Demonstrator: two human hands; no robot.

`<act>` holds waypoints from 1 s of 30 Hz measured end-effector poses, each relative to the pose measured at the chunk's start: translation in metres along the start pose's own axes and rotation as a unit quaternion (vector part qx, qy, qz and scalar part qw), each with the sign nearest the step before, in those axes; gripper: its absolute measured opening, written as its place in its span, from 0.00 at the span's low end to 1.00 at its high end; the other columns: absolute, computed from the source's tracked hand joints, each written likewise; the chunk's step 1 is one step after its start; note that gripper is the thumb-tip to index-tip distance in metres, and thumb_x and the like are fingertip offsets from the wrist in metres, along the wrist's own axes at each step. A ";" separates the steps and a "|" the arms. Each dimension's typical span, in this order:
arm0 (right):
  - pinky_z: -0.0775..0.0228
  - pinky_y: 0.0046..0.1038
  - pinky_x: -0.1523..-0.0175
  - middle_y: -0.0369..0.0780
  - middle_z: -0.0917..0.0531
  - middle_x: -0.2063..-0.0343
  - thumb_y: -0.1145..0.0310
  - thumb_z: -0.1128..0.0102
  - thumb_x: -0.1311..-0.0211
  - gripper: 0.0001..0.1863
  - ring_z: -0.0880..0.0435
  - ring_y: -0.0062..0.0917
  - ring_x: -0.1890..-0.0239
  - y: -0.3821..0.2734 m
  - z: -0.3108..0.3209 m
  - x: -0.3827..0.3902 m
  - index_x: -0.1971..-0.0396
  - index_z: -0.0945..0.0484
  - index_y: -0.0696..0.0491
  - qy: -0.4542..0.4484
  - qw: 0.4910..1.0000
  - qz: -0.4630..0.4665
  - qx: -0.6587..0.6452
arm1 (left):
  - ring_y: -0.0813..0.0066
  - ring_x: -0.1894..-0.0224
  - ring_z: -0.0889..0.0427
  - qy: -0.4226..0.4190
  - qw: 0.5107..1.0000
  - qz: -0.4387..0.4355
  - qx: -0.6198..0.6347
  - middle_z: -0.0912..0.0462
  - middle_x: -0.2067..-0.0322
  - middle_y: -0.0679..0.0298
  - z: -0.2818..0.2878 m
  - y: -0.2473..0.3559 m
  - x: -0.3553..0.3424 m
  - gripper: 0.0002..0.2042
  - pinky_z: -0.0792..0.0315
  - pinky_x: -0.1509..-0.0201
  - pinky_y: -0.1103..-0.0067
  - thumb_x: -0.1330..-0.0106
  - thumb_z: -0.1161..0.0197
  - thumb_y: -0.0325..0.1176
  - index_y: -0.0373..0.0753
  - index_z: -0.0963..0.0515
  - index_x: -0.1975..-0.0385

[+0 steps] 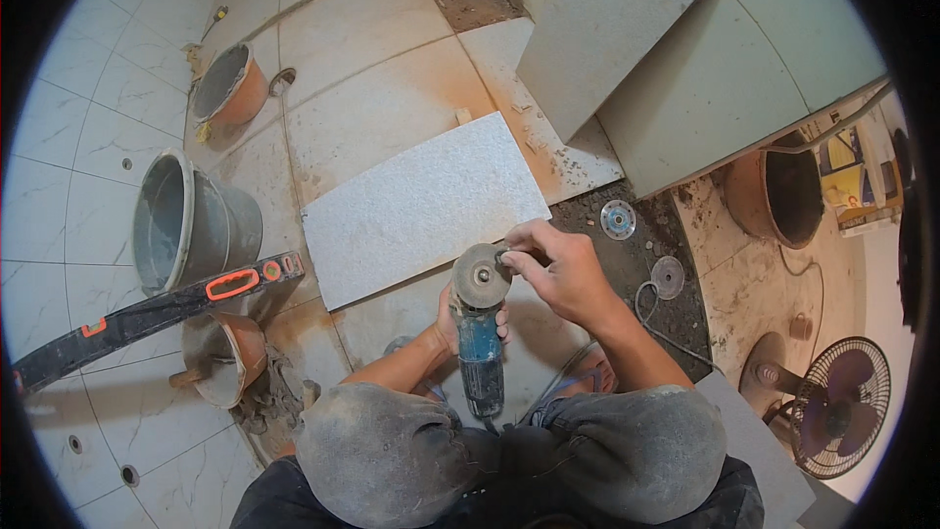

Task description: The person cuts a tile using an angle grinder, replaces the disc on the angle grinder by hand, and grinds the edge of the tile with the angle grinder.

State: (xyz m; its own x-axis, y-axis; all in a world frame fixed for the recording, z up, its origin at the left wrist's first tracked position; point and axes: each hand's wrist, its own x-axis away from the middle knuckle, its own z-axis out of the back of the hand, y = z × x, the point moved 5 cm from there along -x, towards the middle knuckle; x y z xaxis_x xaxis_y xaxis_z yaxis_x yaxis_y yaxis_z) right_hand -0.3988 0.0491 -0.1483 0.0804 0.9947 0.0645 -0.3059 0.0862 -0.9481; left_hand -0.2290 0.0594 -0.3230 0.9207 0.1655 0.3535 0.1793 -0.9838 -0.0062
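Observation:
My left hand [447,321] is wrapped around the teal and black body of an angle grinder [480,338], held upright between my knees with its head away from me. A grey disc [481,276] sits on the grinder's head, facing up. At the disc's right edge, the thumb and fingers of my right hand [558,272] pinch a small dark round piece [502,257]; its exact kind is unclear. Just beyond the grinder lies a loose light grey tile [421,206]. To the right, a blue and silver disc [618,219] and a grey disc [668,277] rest on dark rubble.
Several buckets stand on the left, including a large grey bucket [162,220]. A long black spirit level [147,312] leans across there. Another grey tile [622,24] rests tilted at the far right. A fan [839,408] stands at the right, and a cable [676,341] crosses the floor.

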 end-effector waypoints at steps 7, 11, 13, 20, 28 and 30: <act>0.21 0.36 0.58 0.41 0.16 0.65 0.73 0.30 0.41 0.10 0.14 0.39 0.62 -0.016 -0.026 0.012 0.60 0.19 0.52 0.014 0.949 0.246 0.195 | 0.52 0.71 0.12 0.028 0.999 -0.006 -0.020 0.15 0.70 0.49 0.003 0.001 0.003 0.38 0.15 0.59 0.55 0.32 0.60 0.72 0.41 0.18 0.55; 0.21 0.36 0.55 0.40 0.16 0.60 0.74 0.30 0.43 0.10 0.15 0.39 0.59 -0.016 -0.027 0.014 0.61 0.19 0.54 -0.005 0.952 0.262 0.161 | 0.52 0.72 0.12 0.057 0.998 -0.013 -0.037 0.15 0.72 0.49 -0.001 0.004 0.003 0.37 0.14 0.61 0.55 0.31 0.60 0.72 0.41 0.17 0.56; 0.21 0.36 0.54 0.40 0.16 0.59 0.74 0.30 0.43 0.11 0.15 0.40 0.59 -0.014 -0.027 0.013 0.61 0.19 0.54 -0.015 0.951 0.262 0.163 | 0.53 0.72 0.12 0.043 0.998 -0.015 -0.038 0.15 0.72 0.49 0.000 0.003 0.001 0.37 0.14 0.61 0.55 0.31 0.59 0.72 0.41 0.17 0.56; 0.22 0.37 0.50 0.40 0.17 0.58 0.77 0.31 0.46 0.14 0.18 0.40 0.54 -0.016 -0.021 0.009 0.59 0.19 0.54 -0.045 0.960 0.225 0.159 | 0.53 0.72 0.13 0.038 0.999 0.004 -0.018 0.15 0.72 0.50 -0.005 0.000 0.000 0.40 0.15 0.61 0.55 0.31 0.61 0.76 0.41 0.18 0.57; 0.24 0.38 0.47 0.42 0.18 0.55 0.79 0.30 0.44 0.17 0.18 0.41 0.53 -0.020 -0.021 0.009 0.53 0.17 0.54 -0.074 0.955 0.232 0.168 | 0.52 0.73 0.13 0.034 0.999 0.008 -0.026 0.15 0.72 0.51 -0.008 0.001 0.000 0.42 0.15 0.60 0.56 0.33 0.62 0.79 0.42 0.18 0.57; 0.23 0.38 0.48 0.43 0.19 0.58 0.79 0.31 0.46 0.17 0.19 0.42 0.52 -0.018 -0.021 0.009 0.55 0.19 0.55 -0.071 0.957 0.227 0.169 | 0.52 0.73 0.13 0.033 0.999 0.011 -0.025 0.15 0.72 0.51 -0.008 0.000 -0.001 0.43 0.15 0.60 0.56 0.33 0.62 0.79 0.43 0.18 0.57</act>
State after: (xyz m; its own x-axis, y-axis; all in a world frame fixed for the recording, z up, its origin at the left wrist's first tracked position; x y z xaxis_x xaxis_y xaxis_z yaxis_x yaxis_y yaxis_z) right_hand -0.3724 0.0548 -0.1370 -0.2551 0.9297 -0.2657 -0.5704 -0.3666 -0.7350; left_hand -0.2322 0.0586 -0.3157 0.8991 0.1412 0.4143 0.1404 -0.9896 0.0327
